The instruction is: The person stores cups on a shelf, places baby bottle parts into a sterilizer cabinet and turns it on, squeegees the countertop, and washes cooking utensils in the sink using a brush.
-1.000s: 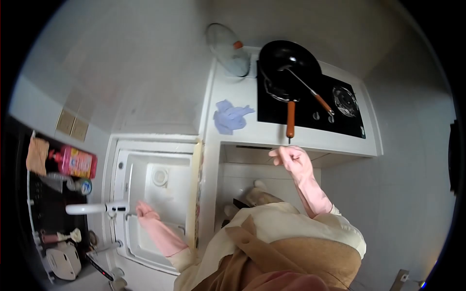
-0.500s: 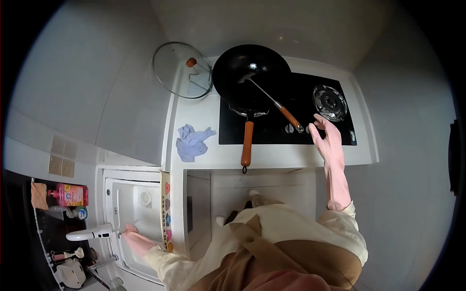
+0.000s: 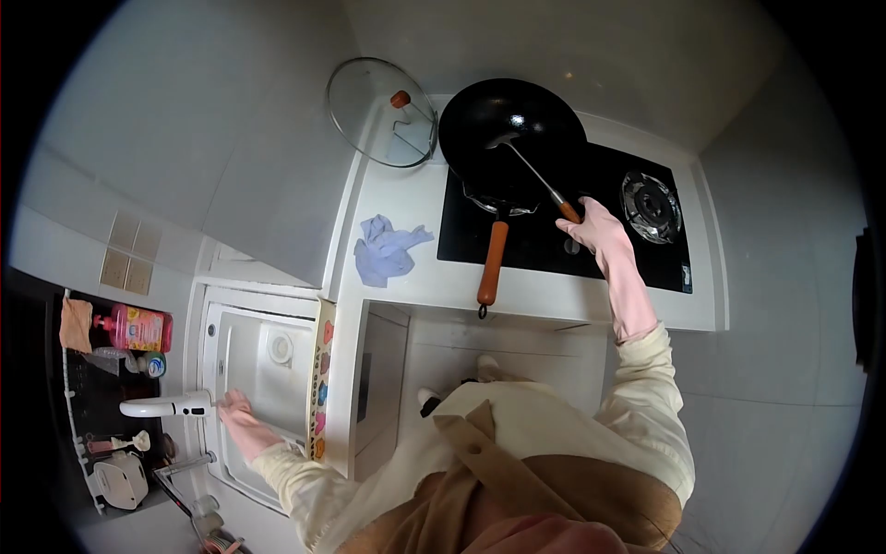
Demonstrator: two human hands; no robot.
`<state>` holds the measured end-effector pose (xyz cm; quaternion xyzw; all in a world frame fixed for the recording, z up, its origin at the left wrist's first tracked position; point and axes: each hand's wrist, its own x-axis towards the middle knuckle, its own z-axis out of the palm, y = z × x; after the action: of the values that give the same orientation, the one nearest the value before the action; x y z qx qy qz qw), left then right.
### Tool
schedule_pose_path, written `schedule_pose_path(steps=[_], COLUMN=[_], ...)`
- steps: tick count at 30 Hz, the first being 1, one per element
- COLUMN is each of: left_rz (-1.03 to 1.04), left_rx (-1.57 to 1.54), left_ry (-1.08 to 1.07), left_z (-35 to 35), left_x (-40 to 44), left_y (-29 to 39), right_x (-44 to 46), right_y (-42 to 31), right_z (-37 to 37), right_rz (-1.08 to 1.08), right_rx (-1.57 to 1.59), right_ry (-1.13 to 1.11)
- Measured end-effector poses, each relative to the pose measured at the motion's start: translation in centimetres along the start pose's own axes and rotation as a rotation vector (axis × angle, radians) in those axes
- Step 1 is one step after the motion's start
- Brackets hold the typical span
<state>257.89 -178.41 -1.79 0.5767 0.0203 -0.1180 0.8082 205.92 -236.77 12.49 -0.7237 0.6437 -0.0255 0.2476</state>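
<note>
A black wok [image 3: 498,120] with a wooden handle sits on the left of the black stove [image 3: 591,263]. A spatula [image 3: 533,172] rests with its head in the wok. My right hand [image 3: 604,238], in a pink glove, has its fingers closed around the end of the spatula's wooden handle. My left hand [image 3: 242,420], also in a pink glove, is over the sink [image 3: 277,388], beside the white faucet [image 3: 171,405]; its fingertips are too small to make out, so any hold is unclear.
A glass lid [image 3: 378,115] stands upright left of the wok. A crumpled blue cloth [image 3: 388,251] lies on the white counter. Left of the sink are a pink soap bottle [image 3: 138,330], an orange cloth [image 3: 77,325] and a white container [image 3: 123,480]. The right burner [image 3: 652,207] is bare.
My right hand has moved up to the stove, then left onto the spatula handle, and closed on it. My left hand stays by the faucet. The camera view has shifted.
</note>
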Motion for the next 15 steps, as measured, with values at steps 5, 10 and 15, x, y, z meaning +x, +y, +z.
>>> schedule_pose_path(steps=[5,10,15], left_rz=[0.047,0.090,0.098], left_rx=[0.015,0.137,0.076], left_ry=[-0.120,0.041,-0.023], left_z=[-0.8,6.7,5.2], left_x=[-2.7,-11.7,-8.6], left_y=[-0.6,2.4,2.6], right_x=[0.0,-1.3,-0.9], right_y=[-1.2,-0.4,1.1], right_z=[0.9,1.1,-0.9], right_rz=[0.037,-0.073,-0.195], right_rx=[0.152,0.271,0.295], right_ry=[-0.078,0.039,0.145])
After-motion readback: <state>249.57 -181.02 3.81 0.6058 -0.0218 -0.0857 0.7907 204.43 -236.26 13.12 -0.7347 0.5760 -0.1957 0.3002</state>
